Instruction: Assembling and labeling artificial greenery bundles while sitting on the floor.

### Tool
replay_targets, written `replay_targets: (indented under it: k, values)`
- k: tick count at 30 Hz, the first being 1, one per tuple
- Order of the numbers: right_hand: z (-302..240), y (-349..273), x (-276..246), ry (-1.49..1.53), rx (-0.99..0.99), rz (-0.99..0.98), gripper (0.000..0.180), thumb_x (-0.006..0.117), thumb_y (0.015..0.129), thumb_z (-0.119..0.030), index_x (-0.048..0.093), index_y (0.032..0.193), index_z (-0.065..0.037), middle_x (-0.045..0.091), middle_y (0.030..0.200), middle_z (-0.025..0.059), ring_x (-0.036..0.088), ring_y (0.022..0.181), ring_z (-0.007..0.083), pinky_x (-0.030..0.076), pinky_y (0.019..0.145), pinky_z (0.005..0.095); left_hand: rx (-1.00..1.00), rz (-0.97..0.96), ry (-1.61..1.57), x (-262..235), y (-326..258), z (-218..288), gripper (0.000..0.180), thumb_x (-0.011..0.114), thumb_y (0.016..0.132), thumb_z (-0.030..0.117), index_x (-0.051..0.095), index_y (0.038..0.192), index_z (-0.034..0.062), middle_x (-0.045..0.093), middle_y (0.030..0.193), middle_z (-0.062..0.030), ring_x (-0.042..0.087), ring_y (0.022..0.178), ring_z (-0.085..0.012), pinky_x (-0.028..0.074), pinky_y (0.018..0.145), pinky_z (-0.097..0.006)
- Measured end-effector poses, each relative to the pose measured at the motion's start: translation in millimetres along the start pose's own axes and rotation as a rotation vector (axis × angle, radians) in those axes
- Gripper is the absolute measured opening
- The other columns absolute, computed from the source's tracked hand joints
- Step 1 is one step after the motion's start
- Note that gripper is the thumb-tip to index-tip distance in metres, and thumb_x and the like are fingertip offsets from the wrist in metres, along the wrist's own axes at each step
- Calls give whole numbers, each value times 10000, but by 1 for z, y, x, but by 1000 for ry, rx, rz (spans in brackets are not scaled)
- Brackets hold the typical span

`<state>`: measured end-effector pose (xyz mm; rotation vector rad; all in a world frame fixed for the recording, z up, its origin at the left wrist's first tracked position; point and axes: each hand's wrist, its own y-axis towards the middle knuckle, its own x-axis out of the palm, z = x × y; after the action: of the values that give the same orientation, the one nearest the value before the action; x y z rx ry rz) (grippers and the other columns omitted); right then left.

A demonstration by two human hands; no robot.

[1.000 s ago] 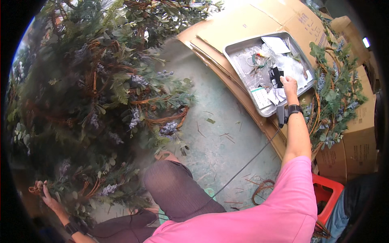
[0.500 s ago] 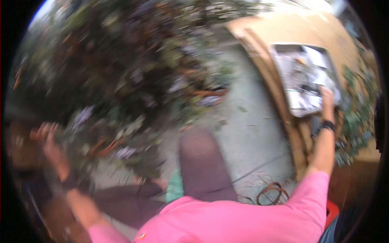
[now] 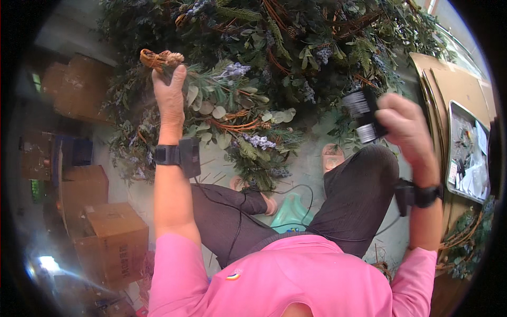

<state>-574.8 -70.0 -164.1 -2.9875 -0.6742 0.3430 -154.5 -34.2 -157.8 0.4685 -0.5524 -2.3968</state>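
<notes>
Left hand (image 3: 170, 92) raised, fingers closed round a brown twig loop (image 3: 158, 57) at the edge of a big wreath of greenery (image 3: 274, 68); forearm straight up from the elbow, back of the hand toward the camera, black wrist strap (image 3: 177, 154) with a small box on it just below. Right hand (image 3: 404, 127) lifted at much the same height, wrist bent, fingers wrapped round a black spool-like thing with pale bands (image 3: 364, 117), held just in front of the foliage and above the right knee. Second black strap on that wrist, thin cable trailing across the lap. Wreath spread over the upper picture: eucalyptus-like leaves, fern sprigs, bluish berry clusters, orange-brown vine stems. Below it, dark trousers, pink shirt, a pale green stool (image 3: 290, 211) between the legs. Flat cardboard sheets (image 3: 449, 84) and a grey tray of oddments (image 3: 469, 153) to the right; stacked cardboard boxes (image 3: 113, 238) to the left.
</notes>
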Motion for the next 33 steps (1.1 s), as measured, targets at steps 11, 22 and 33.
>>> replay_targets:
  k: [11,22,33]
  values:
    - [0,38,138,450,139,-452,141,586,812,-188,551,730,-79,488,619,-57,430,530,26,314,459,183,789,-421,630,25,-112,55,452,575,601,-42,558,1046,34,542,1084,-124,517,1007,-313,417,868,-403]
    - [3,29,156,338,-118,-280,198,471,890,-164,523,771,-15,453,564,-29,421,499,42,328,456,205,-508,-214,-396,29,-151,26,112,540,878,102,598,889,7,590,767,-15,535,633,-61,458,566,-195]
    - [-5,32,163,392,130,-391,151,528,822,-147,555,722,-38,465,514,-26,387,426,37,258,408,199,-291,-184,-24,31,-162,17,79,556,860,81,587,864,9,553,696,-3,497,582,-63,413,539,-215]
